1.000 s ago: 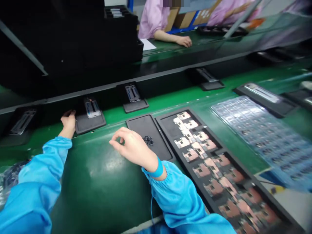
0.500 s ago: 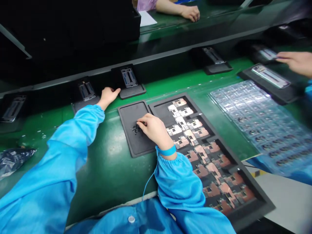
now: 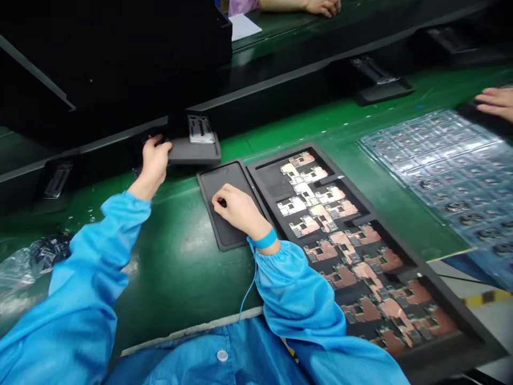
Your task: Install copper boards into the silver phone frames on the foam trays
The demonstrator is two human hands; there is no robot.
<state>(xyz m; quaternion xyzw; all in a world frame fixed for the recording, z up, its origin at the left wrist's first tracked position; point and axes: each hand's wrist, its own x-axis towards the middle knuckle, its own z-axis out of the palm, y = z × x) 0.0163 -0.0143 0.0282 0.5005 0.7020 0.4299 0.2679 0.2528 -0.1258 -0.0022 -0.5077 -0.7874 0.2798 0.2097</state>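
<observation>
At the far side of the bench, my left hand (image 3: 153,160) grips the near-left end of a black tray (image 3: 180,152). A silver phone frame (image 3: 201,129) lies on that tray, which looks tilted. My right hand (image 3: 237,209) is closed in a pinch over a shallow black parts tray (image 3: 230,174); whatever sits between its fingertips is too small to name. It covers the spot where small black pieces lay. A blue strap with a cord circles the right wrist. Beside it, a large black tray (image 3: 276,182) bears several circuit boards (image 3: 320,216).
Clear plastic trays of small parts (image 3: 452,166) lie on the right, near another person's hand (image 3: 495,104). More phone frames stand on black trays (image 3: 385,90) along the back, another at left (image 3: 58,179). A plastic bag (image 3: 38,259) lies far left. Across the bench rests a person's arm (image 3: 288,4).
My left hand has gone from resting beside the tray to gripping it, and the tray with the phone frame has shifted left and tilted. My right hand has curled tighter over the parts tray.
</observation>
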